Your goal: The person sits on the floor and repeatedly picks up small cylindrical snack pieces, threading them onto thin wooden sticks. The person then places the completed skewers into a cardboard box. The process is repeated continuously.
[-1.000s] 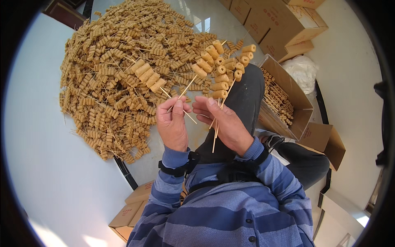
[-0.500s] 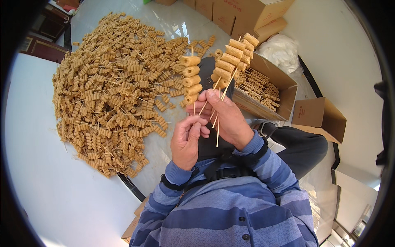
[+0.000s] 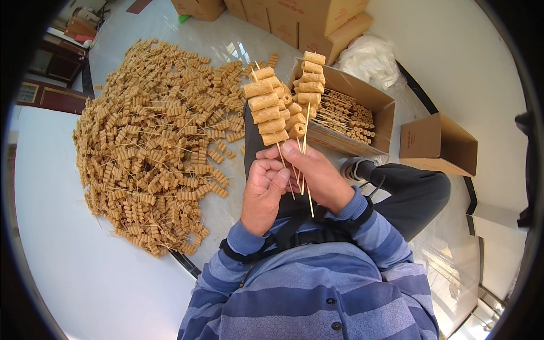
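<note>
Upright in front of me stands a bunch of skewers (image 3: 264,107), each a thin wooden stick threaded with several short, tan, hollow rolls. My right hand (image 3: 322,177) is closed round the sticks just under the rolls, with its thumb pressed on top. My left hand (image 3: 262,195) is closed at the lower stick ends, its thumb and fingers pinched against them and touching the right fingers. Bare stick ends poke out below both hands. Some skewers at the back of the bunch are partly hidden by those in front.
A large heap of similar skewers (image 3: 153,147) covers the floor at the left. An open cardboard box (image 3: 345,148) with skewers laid in rows stands just right of the hands. Further right sits a smaller open carton (image 3: 422,139). White plastic (image 3: 371,59) and stacked cartons (image 3: 277,22) are behind.
The skewer that stood apart at the left has come right, against the others, and now tilts left. The bunch in my right hand has turned more upright. My left hand has shifted slightly right.
</note>
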`<state>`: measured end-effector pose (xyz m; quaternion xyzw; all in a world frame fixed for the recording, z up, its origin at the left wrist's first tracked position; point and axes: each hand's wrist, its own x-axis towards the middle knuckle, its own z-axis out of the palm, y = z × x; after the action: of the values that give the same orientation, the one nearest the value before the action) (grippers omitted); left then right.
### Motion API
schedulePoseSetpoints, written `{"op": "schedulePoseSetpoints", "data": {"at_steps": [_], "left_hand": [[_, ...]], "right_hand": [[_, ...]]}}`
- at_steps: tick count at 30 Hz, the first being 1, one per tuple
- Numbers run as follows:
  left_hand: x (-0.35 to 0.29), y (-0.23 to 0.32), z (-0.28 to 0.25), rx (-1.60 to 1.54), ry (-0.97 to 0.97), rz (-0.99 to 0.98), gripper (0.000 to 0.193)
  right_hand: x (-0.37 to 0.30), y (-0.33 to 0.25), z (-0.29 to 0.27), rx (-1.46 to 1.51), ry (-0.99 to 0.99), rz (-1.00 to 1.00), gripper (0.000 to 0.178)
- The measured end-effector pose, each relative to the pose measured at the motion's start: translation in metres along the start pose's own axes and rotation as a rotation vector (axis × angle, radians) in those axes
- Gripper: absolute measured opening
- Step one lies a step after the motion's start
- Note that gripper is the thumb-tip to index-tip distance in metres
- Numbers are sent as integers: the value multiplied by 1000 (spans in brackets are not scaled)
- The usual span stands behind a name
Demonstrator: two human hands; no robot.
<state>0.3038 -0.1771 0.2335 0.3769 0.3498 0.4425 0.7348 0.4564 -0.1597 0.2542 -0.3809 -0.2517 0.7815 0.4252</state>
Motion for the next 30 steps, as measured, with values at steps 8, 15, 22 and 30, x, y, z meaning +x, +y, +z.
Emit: {"op": "schedulePoseSetpoints", "data": {"at_steps": [8, 15, 22, 30], "left_hand": [[14, 22, 0, 240, -156, -204, 33], [45, 37, -13, 41, -38, 37, 53], [58, 21, 8, -186, -87, -13, 64], [59, 23, 4, -298, -95, 22, 70]], "right_hand": [[-9, 1, -21, -8, 47, -201, 36], [-30, -4, -36, -176, -45, -14, 37], [-45, -5, -43, -91, -109, 82, 45], [-53, -7, -43, -194, -154, 198, 52]]}}
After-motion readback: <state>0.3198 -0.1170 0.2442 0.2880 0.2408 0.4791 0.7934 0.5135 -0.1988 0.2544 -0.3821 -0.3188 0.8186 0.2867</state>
